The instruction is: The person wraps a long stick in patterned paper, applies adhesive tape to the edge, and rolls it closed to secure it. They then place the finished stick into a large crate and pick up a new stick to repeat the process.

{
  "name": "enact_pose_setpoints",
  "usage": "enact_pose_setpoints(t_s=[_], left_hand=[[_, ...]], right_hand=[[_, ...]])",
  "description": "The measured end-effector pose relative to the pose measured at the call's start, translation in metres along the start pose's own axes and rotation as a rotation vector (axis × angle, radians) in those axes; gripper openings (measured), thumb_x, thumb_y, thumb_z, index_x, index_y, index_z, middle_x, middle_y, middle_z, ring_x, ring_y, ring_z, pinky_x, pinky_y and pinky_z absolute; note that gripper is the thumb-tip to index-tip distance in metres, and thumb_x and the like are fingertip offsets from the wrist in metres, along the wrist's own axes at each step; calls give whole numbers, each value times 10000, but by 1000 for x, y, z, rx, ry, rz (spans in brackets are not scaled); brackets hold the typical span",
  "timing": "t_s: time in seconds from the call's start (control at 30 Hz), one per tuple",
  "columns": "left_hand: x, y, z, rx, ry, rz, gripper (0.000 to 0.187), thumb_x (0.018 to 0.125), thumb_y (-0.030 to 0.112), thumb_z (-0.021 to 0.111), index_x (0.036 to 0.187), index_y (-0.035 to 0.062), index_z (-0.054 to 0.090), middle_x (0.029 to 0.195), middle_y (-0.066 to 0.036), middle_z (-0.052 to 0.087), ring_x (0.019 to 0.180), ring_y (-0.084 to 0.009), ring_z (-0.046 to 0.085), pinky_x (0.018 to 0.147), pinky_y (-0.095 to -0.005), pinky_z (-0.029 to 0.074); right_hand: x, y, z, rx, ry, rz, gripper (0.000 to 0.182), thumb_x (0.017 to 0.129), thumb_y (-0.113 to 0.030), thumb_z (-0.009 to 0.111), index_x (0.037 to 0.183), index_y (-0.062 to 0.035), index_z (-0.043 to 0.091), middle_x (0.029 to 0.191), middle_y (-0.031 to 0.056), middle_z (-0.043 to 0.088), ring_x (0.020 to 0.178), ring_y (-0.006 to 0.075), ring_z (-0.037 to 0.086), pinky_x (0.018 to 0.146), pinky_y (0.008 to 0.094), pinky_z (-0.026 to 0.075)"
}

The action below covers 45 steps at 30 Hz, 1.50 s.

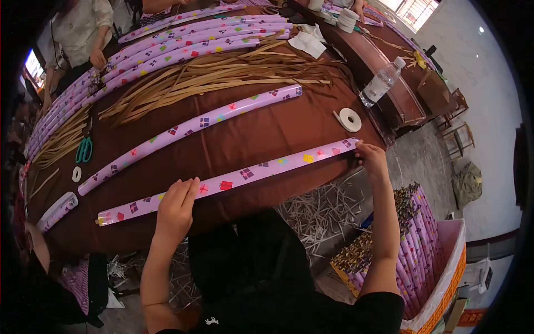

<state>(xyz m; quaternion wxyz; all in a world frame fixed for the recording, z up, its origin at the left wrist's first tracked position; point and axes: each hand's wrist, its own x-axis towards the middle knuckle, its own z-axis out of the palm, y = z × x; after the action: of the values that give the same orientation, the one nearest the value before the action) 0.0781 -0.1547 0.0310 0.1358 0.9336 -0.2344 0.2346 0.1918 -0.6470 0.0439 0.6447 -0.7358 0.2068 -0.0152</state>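
Observation:
A long pink roll with a gift-box print [245, 175] lies along the near edge of the brown-covered table [233, 128]. My left hand [179, 201] rests over its left part, fingers together on the roll. At its right end, my right hand [367, 153] pinches the tip between thumb and fingers. Just beyond, a second pink roll [192, 127] lies untouched. A white tape roll [350, 120] sits on the table above my right hand. At the left are green-handled scissors [84, 150] and a smaller white tape roll [76, 174].
Brown strips [222, 72] and more pink rolls [167, 53] cover the far side. A plastic bottle [384, 81] stands at the right edge. Below right is an orange crate [450, 278] of rolls, beside floor scraps [322, 214]. Another person [83, 33] stands at the far left.

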Motion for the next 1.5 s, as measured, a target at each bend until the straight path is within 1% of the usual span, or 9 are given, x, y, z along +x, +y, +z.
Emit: enact_pose_setpoints(t_s=[0.57, 0.97, 1.03, 1.07, 1.13, 1.2, 1.23, 1.33, 1.5], left_hand=[[-5, 3, 4, 105, -27, -16, 453, 793, -64, 542, 1243, -63, 588, 1241, -187, 620, 1194, -311, 580, 1066, -433, 445], [-6, 1, 2, -114, -21, -70, 371, 915, 74, 597, 1266, -44, 578, 1286, -181, 598, 1231, -313, 549, 1098, -449, 389], [-5, 0, 3, -117, 1, -82, 347, 919, 75, 600, 1245, -42, 594, 1260, -181, 616, 1210, -315, 565, 1088, -449, 400], [-5, 0, 3, -116, 10, -85, 347, 919, 75, 600, 1245, -42, 594, 1260, -181, 616, 1210, -315, 565, 1088, -449, 400], [-5, 1, 4, -121, 20, -88, 330, 919, 69, 603, 1231, -39, 607, 1238, -181, 628, 1192, -317, 578, 1079, -449, 411], [-4, 1, 5, -128, 32, -100, 327, 918, 65, 604, 1228, -38, 608, 1235, -181, 630, 1191, -316, 579, 1077, -450, 413], [-4, 1, 4, -136, 34, -105, 323, 918, 60, 605, 1226, -37, 610, 1231, -180, 632, 1189, -315, 581, 1076, -450, 414], [-4, 2, 3, -143, 21, -108, 324, 919, 60, 603, 1229, -36, 608, 1234, -181, 630, 1191, -316, 581, 1079, -454, 410], [-6, 3, 2, -146, 9, -112, 329, 918, 59, 602, 1234, -35, 605, 1238, -177, 629, 1195, -316, 577, 1086, -456, 402]], right_hand=[[1, 1, 0, -229, 57, -14, 218, 883, -285, 717, 795, -90, 676, 685, -52, 603, 556, 40, 527, 486, 203, 379], [7, 5, -5, -445, 87, -57, 370, 895, -383, 698, 769, -35, 687, 595, -14, 574, 510, 73, 534, 458, 237, 394], [4, 6, -8, -830, 241, -165, 424, 899, -408, 690, 745, -13, 691, 556, 6, 570, 475, 86, 530, 437, 249, 391], [2, 10, -7, -832, 242, -175, 424, 899, -408, 690, 745, -13, 691, 556, 6, 570, 475, 86, 530, 437, 249, 391], [-13, 25, 5, -816, 361, -611, 428, 922, -388, 669, 729, -6, 686, 540, 15, 578, 436, 90, 507, 410, 250, 364], [-60, 14, 54, -429, 52, -349, 416, 940, -341, 655, 742, 23, 688, 568, 13, 595, 458, 109, 544, 435, 274, 380], [-90, 0, 83, -182, -136, -95, 378, 965, -327, 621, 826, 17, 697, 637, 9, 619, 463, 85, 541, 412, 236, 366], [-124, 2, 138, -68, -523, 104, 412, 996, -368, 555, 1073, 24, 657, 809, 81, 683, 458, 94, 556, 381, 228, 409], [-130, 5, 179, 120, -572, 340, 500, 982, -431, 564, 1093, 54, 609, 857, 131, 704, 475, 130, 581, 397, 241, 430]])
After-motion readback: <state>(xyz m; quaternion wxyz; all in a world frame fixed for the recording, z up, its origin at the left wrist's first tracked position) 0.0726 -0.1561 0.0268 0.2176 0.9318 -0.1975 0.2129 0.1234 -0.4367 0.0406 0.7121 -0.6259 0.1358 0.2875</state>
